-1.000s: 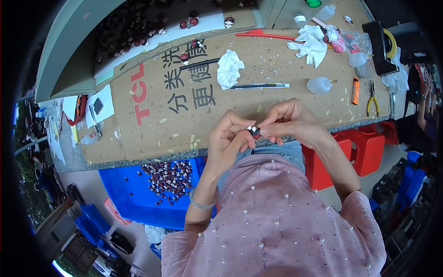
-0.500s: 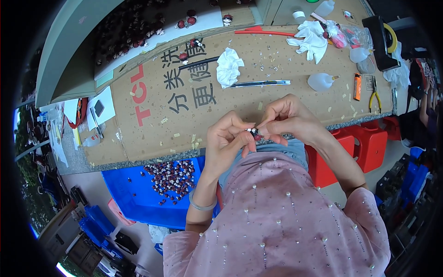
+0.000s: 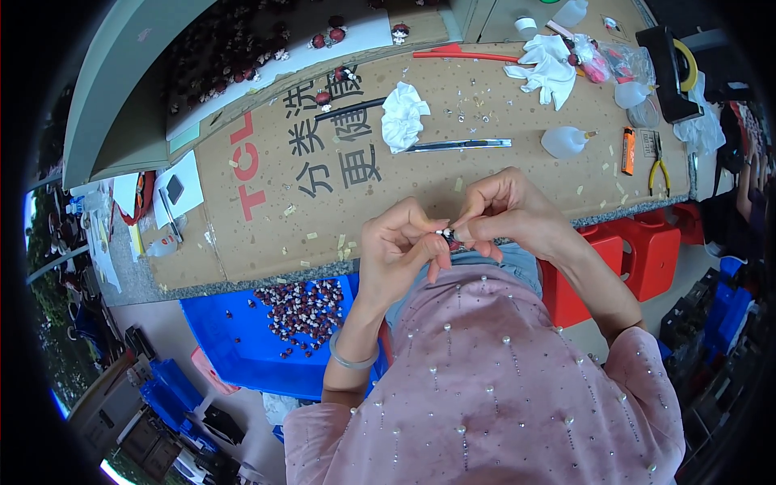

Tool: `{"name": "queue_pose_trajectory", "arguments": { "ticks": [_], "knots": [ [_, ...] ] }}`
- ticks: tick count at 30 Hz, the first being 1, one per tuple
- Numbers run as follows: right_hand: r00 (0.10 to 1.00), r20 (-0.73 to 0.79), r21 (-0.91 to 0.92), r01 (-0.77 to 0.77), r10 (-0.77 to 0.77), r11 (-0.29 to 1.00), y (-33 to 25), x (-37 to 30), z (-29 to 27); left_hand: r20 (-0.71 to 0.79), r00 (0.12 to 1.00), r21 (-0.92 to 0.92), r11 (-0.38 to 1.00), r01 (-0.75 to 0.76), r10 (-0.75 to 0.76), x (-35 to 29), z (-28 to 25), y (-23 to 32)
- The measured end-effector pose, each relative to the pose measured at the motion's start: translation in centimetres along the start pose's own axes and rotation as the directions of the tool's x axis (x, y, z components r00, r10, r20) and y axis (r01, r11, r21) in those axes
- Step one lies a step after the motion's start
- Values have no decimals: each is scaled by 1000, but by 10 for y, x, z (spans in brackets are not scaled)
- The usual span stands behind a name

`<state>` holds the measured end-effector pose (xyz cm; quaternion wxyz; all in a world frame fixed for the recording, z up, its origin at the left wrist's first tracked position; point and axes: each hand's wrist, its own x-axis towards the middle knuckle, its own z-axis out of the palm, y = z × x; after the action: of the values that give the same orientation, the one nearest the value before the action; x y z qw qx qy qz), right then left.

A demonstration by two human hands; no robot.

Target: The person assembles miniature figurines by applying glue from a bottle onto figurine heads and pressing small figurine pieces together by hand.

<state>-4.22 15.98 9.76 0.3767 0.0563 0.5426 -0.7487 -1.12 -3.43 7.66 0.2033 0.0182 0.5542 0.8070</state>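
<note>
Between both hands, just off the table's front edge, is a small figurine (image 3: 449, 235) with a dark red head and white parts. My left hand (image 3: 402, 242) pinches its white end between thumb and fingers. My right hand (image 3: 503, 212) grips the dark red part from the other side, its fingertips hiding much of the piece. Left of my lap, a blue bin (image 3: 234, 356) holds many similar small figurines (image 3: 303, 315) in a loose heap.
Cardboard covers the table (image 3: 267, 234). On it lie a crumpled white cloth (image 3: 404, 117), a white glove (image 3: 543, 69), a squeeze bottle (image 3: 566, 142), an orange box cutter (image 3: 628, 151), yellow-handled pliers (image 3: 659, 168) and a tape dispenser (image 3: 669, 77). Figurines fill a shelf (image 3: 372, 32). Red stools (image 3: 647, 259) stand right.
Both hands stay together on the figurine, with only a slight shift of the fingers. The whole view has moved very slightly; nothing is let go.
</note>
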Motion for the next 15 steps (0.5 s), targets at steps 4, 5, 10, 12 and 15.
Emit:
{"name": "queue_pose_trajectory", "arguments": {
  "ticks": [4, 5, 10, 12, 15],
  "knots": [
    [998, 54, -6, -14, 14, 1000, -3, 1, -2, 3, 1000, 11, 1000, -18, 18, -2, 2, -1],
    [997, 70, 5, -16, 16, 1000, -3, 1, -2, 5, 1000, 14, 1000, -23, 23, -2, 2, -1],
    [995, 102, 1, -20, 19, 1000, -3, 1, -5, 15, 1000, 51, 999, 10, -11, -3, 3, 0],
    [994, 112, -29, -6, 9, 1000, -3, 1, -7, 10, 999, 71, 997, 31, -31, -4, 4, 0],
    [983, 173, -81, -53, 66, 995, -5, 3, -11, 11, 998, 94, 994, 59, -61, -4, 5, 1]
  ]
}}
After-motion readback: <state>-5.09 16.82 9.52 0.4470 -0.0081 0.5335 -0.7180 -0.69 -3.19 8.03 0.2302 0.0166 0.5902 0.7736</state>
